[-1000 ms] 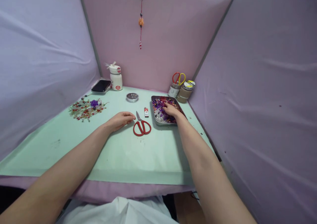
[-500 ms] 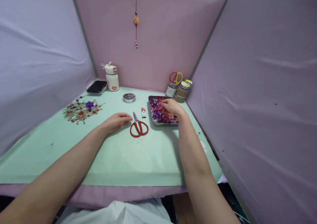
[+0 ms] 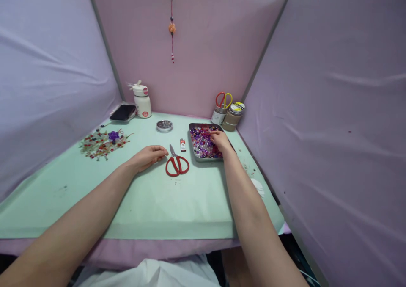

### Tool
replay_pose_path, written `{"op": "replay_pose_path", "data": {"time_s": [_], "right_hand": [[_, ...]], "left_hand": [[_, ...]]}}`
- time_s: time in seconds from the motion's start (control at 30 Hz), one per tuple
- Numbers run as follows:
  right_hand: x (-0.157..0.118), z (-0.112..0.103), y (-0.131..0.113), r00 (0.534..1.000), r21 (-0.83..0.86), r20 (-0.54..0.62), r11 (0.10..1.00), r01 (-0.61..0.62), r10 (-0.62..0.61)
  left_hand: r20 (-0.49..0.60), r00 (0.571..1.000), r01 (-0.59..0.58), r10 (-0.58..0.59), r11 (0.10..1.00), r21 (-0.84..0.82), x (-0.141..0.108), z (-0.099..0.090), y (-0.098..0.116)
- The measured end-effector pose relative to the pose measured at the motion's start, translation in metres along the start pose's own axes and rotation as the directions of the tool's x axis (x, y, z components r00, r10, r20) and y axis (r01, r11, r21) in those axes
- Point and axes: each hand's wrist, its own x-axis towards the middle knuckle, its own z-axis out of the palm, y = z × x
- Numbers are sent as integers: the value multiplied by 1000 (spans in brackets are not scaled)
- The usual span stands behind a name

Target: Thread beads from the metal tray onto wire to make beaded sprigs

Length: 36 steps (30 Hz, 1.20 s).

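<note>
A metal tray filled with purple, red and clear beads lies right of centre on the green cloth. My right hand is over the tray's right part, fingertips down among the beads and pressed together; whatever is between them is too small to make out. My left hand rests on the cloth with its fingers close together, just left of the red-handled scissors; what its fingertips hold, if anything, is hidden. A small red and white lighter lies between the scissors and the tray.
Beaded strings with a purple flower lie at left. Behind are a phone, a white bottle, a round dish, a can holding scissors and a jar. A beaded string hangs on the back wall.
My right hand has shifted slightly within the tray, downward and to the right, uncovering more beads. My left hand has stayed beside the scissors. The view has moved a little.
</note>
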Motion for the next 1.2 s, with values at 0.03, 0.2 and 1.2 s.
{"op": "replay_pose_path", "data": {"time_s": [0.03,0.2,1.2], "right_hand": [[1,-2,1,1000,-3,-25,1000,0,0],[-3,-7,1,990,-125,-100,988,86,-99],[-26,-4,-19,941,-756,295,562,335,-164]], "left_hand": [[0,1000,-5,5,1000,2,-1,1,1],[6,1000,-12,12,1000,-7,-2,1,2],[-3,1000,-3,3,1000,18,0,0,0]]}}
